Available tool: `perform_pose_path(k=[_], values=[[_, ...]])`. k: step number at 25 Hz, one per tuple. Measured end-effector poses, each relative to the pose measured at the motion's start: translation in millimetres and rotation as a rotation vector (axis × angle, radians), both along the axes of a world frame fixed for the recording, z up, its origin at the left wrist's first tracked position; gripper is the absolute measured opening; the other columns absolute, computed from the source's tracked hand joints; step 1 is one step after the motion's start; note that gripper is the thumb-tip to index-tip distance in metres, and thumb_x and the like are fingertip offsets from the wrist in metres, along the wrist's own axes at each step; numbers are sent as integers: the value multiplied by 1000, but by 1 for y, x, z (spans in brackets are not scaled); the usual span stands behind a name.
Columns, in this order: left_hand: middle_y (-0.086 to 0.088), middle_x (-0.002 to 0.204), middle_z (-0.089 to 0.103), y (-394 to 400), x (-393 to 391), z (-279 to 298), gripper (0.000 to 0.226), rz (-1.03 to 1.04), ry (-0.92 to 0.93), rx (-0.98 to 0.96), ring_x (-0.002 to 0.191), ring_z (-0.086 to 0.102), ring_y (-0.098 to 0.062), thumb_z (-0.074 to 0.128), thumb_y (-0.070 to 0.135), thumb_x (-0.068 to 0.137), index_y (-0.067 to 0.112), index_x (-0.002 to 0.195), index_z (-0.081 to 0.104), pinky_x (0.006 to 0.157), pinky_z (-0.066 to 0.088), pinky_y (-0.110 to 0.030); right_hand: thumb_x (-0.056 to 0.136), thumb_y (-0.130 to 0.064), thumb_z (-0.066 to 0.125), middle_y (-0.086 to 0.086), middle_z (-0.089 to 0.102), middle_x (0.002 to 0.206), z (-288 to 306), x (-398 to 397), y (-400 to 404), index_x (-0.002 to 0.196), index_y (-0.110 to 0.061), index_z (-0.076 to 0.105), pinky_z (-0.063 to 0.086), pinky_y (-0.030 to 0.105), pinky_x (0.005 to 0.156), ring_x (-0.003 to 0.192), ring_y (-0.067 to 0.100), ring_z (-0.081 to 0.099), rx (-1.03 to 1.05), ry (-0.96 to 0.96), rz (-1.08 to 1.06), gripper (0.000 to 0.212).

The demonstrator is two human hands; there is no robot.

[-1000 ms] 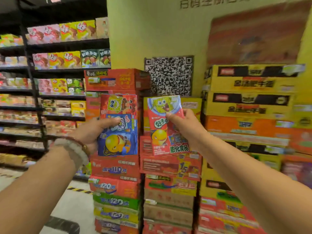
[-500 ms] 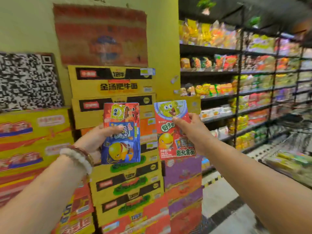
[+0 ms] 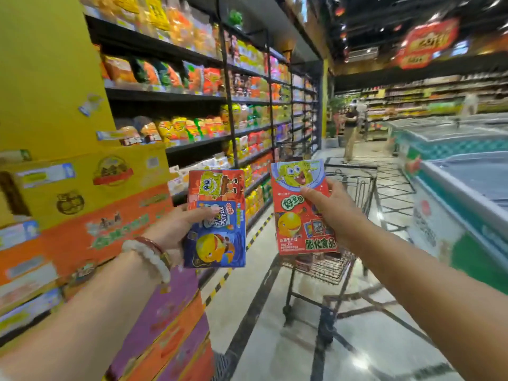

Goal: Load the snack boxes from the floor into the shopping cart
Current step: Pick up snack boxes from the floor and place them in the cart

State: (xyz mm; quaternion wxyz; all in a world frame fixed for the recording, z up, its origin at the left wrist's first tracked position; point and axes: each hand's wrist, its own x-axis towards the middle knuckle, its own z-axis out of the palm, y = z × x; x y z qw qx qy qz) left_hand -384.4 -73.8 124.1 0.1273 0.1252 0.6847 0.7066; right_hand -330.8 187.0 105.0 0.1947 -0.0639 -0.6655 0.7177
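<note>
I swing from carton stack; shopping cart (image 3: 354,185) now at 1 o'clock. Left hand (image 3: 176,232) grasps blue snack box (image 3: 215,218), right hand (image 3: 338,215) red snack box (image 3: 301,207); drop-off next.

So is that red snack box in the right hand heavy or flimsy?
Probably light: the right hand holds the red snack box upright by one edge. It looks fairly stiff, its face staying flat. Likely crushable, being thin card.
</note>
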Motion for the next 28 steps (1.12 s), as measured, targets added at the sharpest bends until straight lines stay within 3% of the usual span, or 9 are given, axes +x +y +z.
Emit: perform_pose_path(k=[1,4,9,14,20,21,24,26,28], values=[[-8,73,73,24,-20,-6,26,-38,-25,0,60,70,-22,67,21,72,8,95,62,60,59,-35,85,-29,70,14,70,103,-4,-14,24,127,-15,41,58,43,66,77,28,73,-5,-3,-33,54],[-10,79,74,86,-84,-22,25,-95,-59,49,64,71,-24,65,18,78,9,102,62,55,59,-35,85,-28,69,16,70,103,-15,-63,92,129,-11,42,57,40,64,75,28,73,-14,-8,-97,54],[-14,84,74,154,-178,-56,29,-116,-141,113,67,71,-27,64,13,76,7,104,64,59,59,-41,85,-29,69,15,71,103,-42,-155,164,129,-14,41,58,43,66,77,30,73,-63,-49,-121,54],[-19,102,70,197,-289,-99,37,-113,-243,83,85,70,-33,66,14,78,6,114,62,77,56,-49,87,-28,67,17,70,104,-83,-258,202,129,-10,41,59,43,65,78,31,73,-77,-129,-149,52],[-12,82,74,255,-428,-154,17,-186,-259,33,66,71,-24,59,2,85,4,101,63,59,59,-36,87,-30,66,17,70,103,-151,-364,238,124,-11,48,59,48,71,80,32,72,-122,-235,-229,46],[-12,81,74,267,-446,-164,17,-203,-279,17,66,71,-24,60,2,84,3,100,63,61,59,-37,85,-33,68,17,71,103,-162,-374,243,122,-11,48,59,49,72,81,33,72,-148,-249,-240,47],[-17,91,72,309,-495,-191,29,-263,-350,-30,74,70,-29,67,8,75,3,103,64,74,57,-46,63,-50,79,18,70,105,-196,-405,270,128,-12,45,55,58,78,84,37,71,-208,-327,-284,82],[-20,95,71,340,-521,-206,40,-312,-392,-67,76,70,-31,74,9,68,2,105,63,75,56,-47,65,-49,79,17,71,103,-214,-427,291,130,-15,43,55,57,78,83,37,71,-234,-364,-286,81],[-19,88,72,373,-548,-221,30,-332,-402,-93,69,70,-29,71,5,74,1,103,63,65,59,-41,74,-42,77,17,71,101,-228,-455,316,130,-14,42,57,54,75,81,37,72,-271,-376,-305,72]])
